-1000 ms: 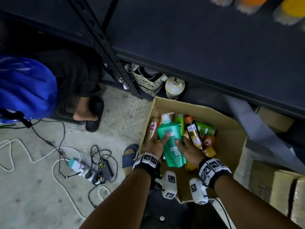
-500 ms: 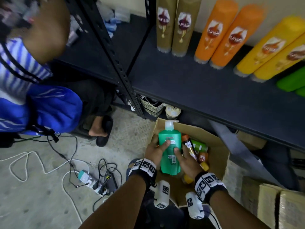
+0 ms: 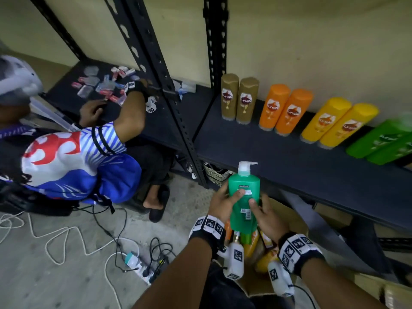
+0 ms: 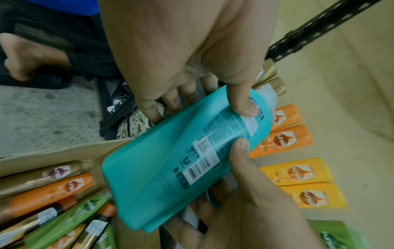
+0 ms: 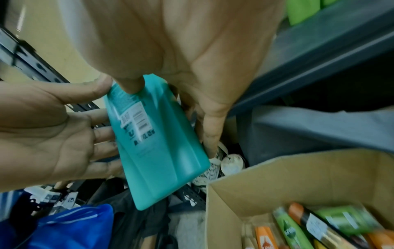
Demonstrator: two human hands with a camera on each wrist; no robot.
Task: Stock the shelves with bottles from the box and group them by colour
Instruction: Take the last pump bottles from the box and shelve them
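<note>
Moved: since the earlier frames we have lifted the teal pump bottle (image 3: pixel 244 198) up out of the box (image 5: pixel 277 178); it now hangs above the box's 12 o'clock end, level with the front edge of the shelf (image 3: pixel 301 175).
Left hand (image 3: pixel 223 202): we grip the bottle's 9 o'clock side, thumb curled over the back label, fingers wrapped behind it.
Right hand (image 3: pixel 266 217): we grip the 3 o'clock side, thumb pressed on the label, fingers curled round the far face.
Bottle: upright in the head view, white pump at 12 o'clock, spout pointing to 3 o'clock.
Box: below our wrists at 6 o'clock, with orange, green and brown bottles lying inside.
Shelf: two brown bottles (image 3: pixel 239 99), then two orange bottles (image 3: pixel 285 110), two yellow bottles (image 3: pixel 338 123) and green bottles (image 3: pixel 385 141), running from 11 o'clock towards 3 o'clock of the held bottle.
Bystander: a person in a blue and white shirt (image 3: pixel 73 161) crouches at 9 o'clock, reaching onto the neighbouring shelf.
Floor: cables and a power strip (image 3: pixel 139 267) at 7 o'clock.
</note>
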